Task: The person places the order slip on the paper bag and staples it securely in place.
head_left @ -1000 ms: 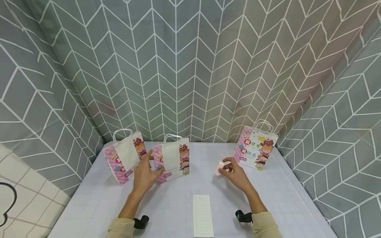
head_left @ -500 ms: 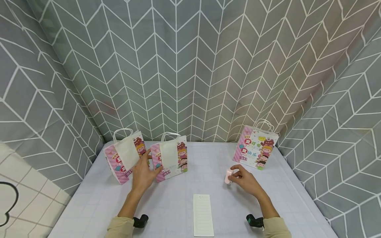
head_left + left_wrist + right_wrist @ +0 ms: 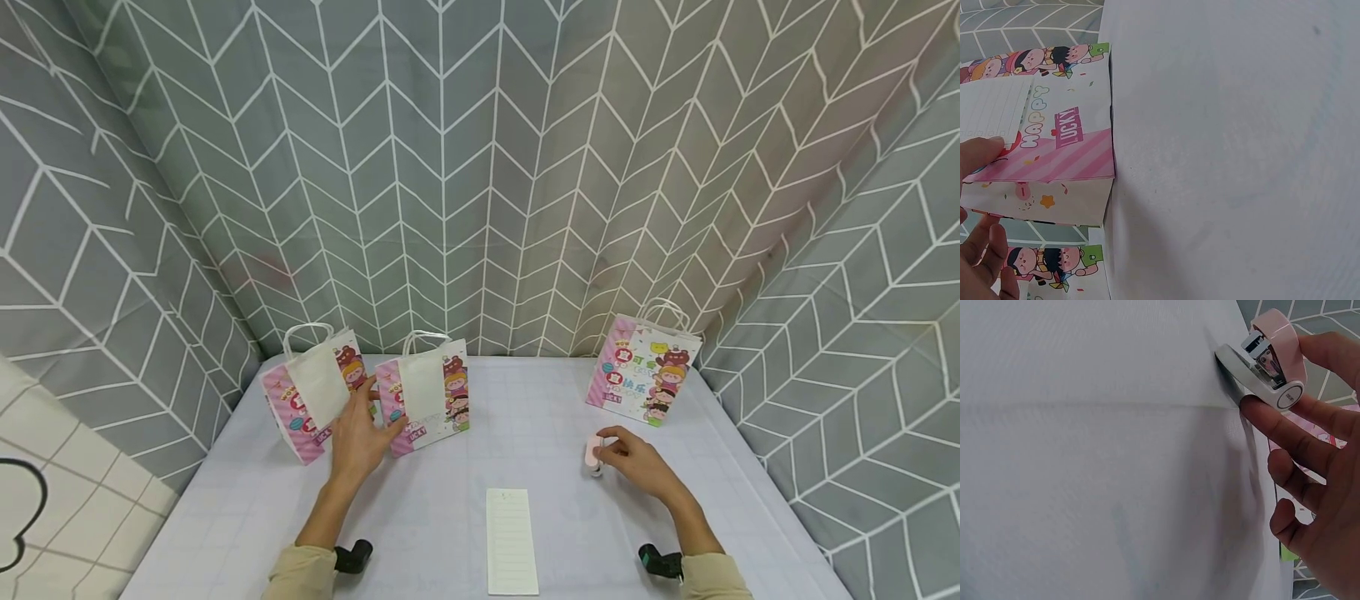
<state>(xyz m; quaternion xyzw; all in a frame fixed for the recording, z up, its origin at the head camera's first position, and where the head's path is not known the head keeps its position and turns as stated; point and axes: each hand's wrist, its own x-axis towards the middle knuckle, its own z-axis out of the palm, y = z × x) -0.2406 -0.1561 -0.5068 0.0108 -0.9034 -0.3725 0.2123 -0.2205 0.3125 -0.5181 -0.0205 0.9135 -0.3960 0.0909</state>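
Note:
My left hand point(image 3: 360, 436) holds the left side of the middle paper gift bag point(image 3: 456, 421), which stands upright. In the left wrist view the thumb point(image 3: 982, 153) presses the bag's printed front, at the edge of a lined paper slip point(image 3: 994, 109) lying on it. The other fingers reach round the bag's side. My right hand point(image 3: 637, 458) pinches a small pink and white stapler point(image 3: 1282, 344) between thumb and fingers, close over the table. Its jaws stand apart in the right wrist view, and the ring and little fingers are curled loosely.
Another gift bag point(image 3: 285, 404) with a pale slip point(image 3: 318, 387) on its front leans at the left. A third bag point(image 3: 637, 375) stands at the back right. A lined paper pad point(image 3: 512, 542) lies at the table's front middle. Patterned curtains point(image 3: 465, 167) enclose the back and sides.
My right hand has moved right and towards me with the stapler. The middle bag, in my left hand's hold, has shifted slightly left.

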